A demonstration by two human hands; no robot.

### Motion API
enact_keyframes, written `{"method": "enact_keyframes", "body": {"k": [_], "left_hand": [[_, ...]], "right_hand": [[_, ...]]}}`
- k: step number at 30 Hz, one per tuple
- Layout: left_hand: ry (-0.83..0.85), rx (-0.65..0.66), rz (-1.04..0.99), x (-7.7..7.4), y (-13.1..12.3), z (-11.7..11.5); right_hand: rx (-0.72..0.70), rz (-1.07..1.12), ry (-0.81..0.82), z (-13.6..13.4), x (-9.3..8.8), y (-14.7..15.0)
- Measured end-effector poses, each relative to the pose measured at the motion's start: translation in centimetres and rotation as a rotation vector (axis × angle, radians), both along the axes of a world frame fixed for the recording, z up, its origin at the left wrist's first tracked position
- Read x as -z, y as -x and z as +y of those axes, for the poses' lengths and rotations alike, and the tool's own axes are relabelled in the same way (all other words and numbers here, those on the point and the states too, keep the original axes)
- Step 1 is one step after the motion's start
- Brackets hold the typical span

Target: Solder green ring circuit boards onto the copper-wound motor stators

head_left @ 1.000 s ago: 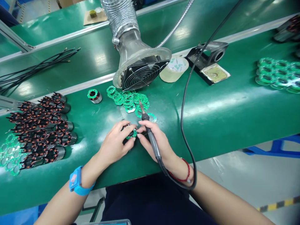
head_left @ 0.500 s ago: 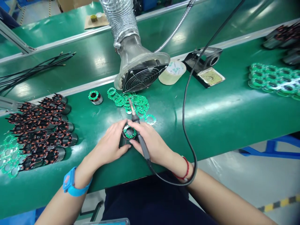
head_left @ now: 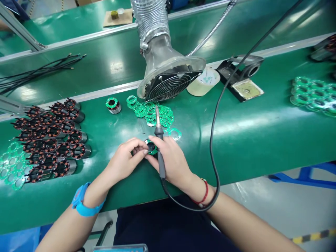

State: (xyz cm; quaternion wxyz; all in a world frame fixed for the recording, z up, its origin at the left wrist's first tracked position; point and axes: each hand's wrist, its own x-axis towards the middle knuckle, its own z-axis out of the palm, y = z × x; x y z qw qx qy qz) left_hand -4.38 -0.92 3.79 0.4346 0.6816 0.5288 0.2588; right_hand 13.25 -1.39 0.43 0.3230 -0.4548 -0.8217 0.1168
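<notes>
A small motor stator with a green ring-shaped circuit board (head_left: pixel 151 147) on top stands on the green bench near its front edge. My left hand (head_left: pixel 126 159) pinches its left side with curled fingers. My right hand (head_left: pixel 172 161) presses its fingertips on the stator's right side and also grips a black soldering iron (head_left: pixel 159 147), whose tip points away from me toward a pile of loose green ring boards (head_left: pixel 154 113). The iron's black cable (head_left: pixel 214 140) loops off to the right.
A fume-extractor hood with fan grille (head_left: pixel 170 82) stands behind the pile. One stator (head_left: pixel 113 105) lies alone. Several copper-wound stators (head_left: pixel 52 134) and green boards (head_left: pixel 12 164) lie left. A tape roll (head_left: pixel 203 82), iron stand (head_left: pixel 244 82) and more boards (head_left: pixel 313 94) sit right.
The green board now sits on top of the stator. My left fingers have closed into a pinch at its left rim, and the iron has turned more upright in my right hand.
</notes>
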Motion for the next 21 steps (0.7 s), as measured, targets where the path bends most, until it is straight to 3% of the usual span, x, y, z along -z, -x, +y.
{"method": "enact_keyframes", "body": {"k": [10, 16, 21], "left_hand": [[0.2, -0.02, -0.23, 0.8, -0.1, 0.0], [0.186, 0.084, -0.177, 0.3, 0.7, 0.2], [0.358, -0.063, -0.335, 0.8, 0.6, 0.4]], "right_hand": [[-0.274, 0.197, -0.097, -0.7, -0.8, -0.2], [-0.147, 0.174, -0.069, -0.2, -0.7, -0.2], [-0.144, 0.205, -0.076, -0.1, -0.7, -0.4]]}}
